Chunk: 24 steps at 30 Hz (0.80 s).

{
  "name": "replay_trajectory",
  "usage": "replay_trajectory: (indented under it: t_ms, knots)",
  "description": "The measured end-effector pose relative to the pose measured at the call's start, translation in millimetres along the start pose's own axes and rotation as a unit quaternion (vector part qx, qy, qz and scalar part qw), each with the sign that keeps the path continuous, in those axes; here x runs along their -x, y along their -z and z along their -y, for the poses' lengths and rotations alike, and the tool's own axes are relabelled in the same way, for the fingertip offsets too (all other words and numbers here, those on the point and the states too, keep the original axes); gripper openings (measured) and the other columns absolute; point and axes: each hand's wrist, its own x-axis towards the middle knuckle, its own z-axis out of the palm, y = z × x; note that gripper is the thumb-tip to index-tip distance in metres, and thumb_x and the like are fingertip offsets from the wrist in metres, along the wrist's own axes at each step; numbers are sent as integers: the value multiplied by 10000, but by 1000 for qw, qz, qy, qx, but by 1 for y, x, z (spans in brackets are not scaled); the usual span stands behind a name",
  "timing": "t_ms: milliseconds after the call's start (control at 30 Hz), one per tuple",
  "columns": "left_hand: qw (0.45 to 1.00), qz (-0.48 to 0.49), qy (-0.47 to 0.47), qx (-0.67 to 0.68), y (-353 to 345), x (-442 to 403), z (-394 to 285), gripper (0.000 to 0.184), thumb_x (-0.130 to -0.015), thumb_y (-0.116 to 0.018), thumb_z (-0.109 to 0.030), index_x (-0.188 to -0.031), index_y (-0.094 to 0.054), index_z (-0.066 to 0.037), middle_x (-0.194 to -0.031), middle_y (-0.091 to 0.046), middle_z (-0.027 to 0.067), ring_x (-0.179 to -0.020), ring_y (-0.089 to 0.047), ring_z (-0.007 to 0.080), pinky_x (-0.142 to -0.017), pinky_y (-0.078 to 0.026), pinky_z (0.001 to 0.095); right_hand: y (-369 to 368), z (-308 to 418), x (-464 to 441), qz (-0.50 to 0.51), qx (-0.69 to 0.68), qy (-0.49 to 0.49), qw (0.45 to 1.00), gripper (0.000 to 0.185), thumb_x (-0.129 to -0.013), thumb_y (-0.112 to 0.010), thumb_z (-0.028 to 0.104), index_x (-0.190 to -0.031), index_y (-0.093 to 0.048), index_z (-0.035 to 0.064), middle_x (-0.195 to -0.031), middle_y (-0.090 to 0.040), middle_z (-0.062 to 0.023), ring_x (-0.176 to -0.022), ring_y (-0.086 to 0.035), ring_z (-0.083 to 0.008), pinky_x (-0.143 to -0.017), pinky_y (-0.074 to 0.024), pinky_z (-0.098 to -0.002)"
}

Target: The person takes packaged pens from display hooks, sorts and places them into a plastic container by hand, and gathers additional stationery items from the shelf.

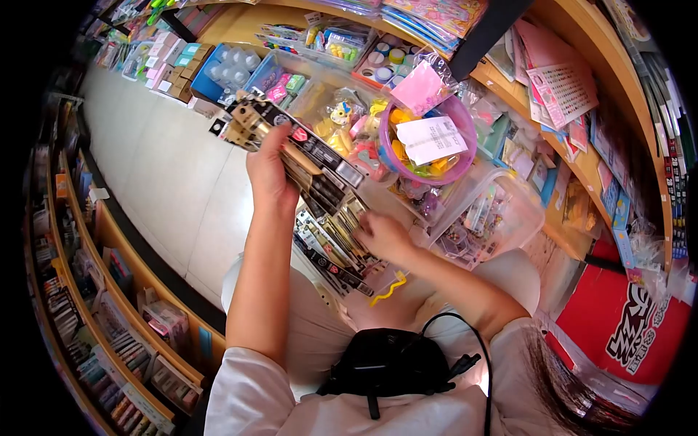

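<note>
My left hand point(273, 168) is wrapped round a bundle of long, slim packages point(309, 156) in black and gold, lifted above a box at my knees. What is inside the packages is too small to tell. Lower down, my right hand point(384, 237) has its fingers curled in at the edge of similar packages point(331, 236) standing packed in the box. Its fingertips are partly hidden, so what they pinch cannot be made out. A yellow wavy strip point(388, 289) lies just below that hand.
A purple round basket point(466, 125) with yellow items and a white paper point(430, 140) stands ahead. Beside it are clear plastic bins point(509, 190) of small goods. Shelves of stock point(123, 291) line the left, wooden shelves point(574, 163) the right. A red box point(603, 320) stands at right.
</note>
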Motion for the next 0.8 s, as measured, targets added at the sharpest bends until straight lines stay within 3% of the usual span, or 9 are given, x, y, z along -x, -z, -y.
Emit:
replay_trajectory:
  t_ms: [67, 167, 300, 367, 467, 567, 800]
  knots:
    - [998, -44, -6, 33, 10, -12, 0, 203, -789, -567, -99, -937, -540, 37, -842, -621, 127, -789, -618, 218, -746, -515, 332, -13, 14, 16, -1, 133, -10, 991, 453, -737, -670, 278, -1013, -527, -51, -822, -609, -209, -804, -613, -322, -699, -486, -398]
    - [996, -66, -27, 57, 16, -17, -7, 193, -792, -563, -100, -928, -541, 35, -843, -620, 126, -798, -617, 223, -760, -511, 337, -39, -4, 14, -58, 196, 10, 979, 507, -698, -704, 283, -1009, -508, -67, -892, -607, -217, -845, -613, -320, -716, -491, -409]
    - [993, -85, -38, 69, 17, -18, -14, 191, -791, -559, -96, -933, -545, 30, -835, -624, 121, -796, -612, 224, -770, -504, 347, -35, -7, 6, 0, 193, -10, 981, 526, -687, -713, 279, -1015, -483, -62, -911, -610, -205, -843, -613, -323, -712, -493, -403]
    - [993, -76, -38, 76, 22, -21, -12, 185, -771, -583, -77, -907, -545, 42, -818, -623, 125, -718, -614, 212, -693, -518, 336, -34, -8, 4, 19, 194, -14, 981, 536, -684, -718, 287, -1010, -476, -62, -900, -614, -204, -838, -615, -325, -711, -493, -398]
    - [995, -63, -24, 80, 18, -18, -14, 177, -759, -596, -68, -888, -548, 45, -795, -621, 121, -673, -613, 203, -651, -524, 327, -30, 1, 5, 1, 203, -42, 978, 507, -670, -730, 265, -996, -500, -48, -839, -634, -175, -798, -634, -292, -673, -506, -369]
    - [995, -58, -19, 79, 17, -16, -12, 167, -758, -597, -68, -877, -549, 38, -771, -618, 115, -666, -610, 199, -641, -522, 320, -37, -4, 5, -32, 198, -29, 979, 498, -660, -742, 294, -938, -498, -40, -806, -626, -199, -794, -625, -321, -704, -492, -398]
    - [996, -57, -22, 72, 16, -14, -8, 164, -748, -610, -64, -866, -550, 33, -738, -608, 100, -632, -602, 185, -611, -513, 303, -28, 1, 5, -2, 178, -37, 983, 426, -669, -731, 259, -906, -556, -49, -782, -634, -183, -768, -632, -315, -683, -495, -386]
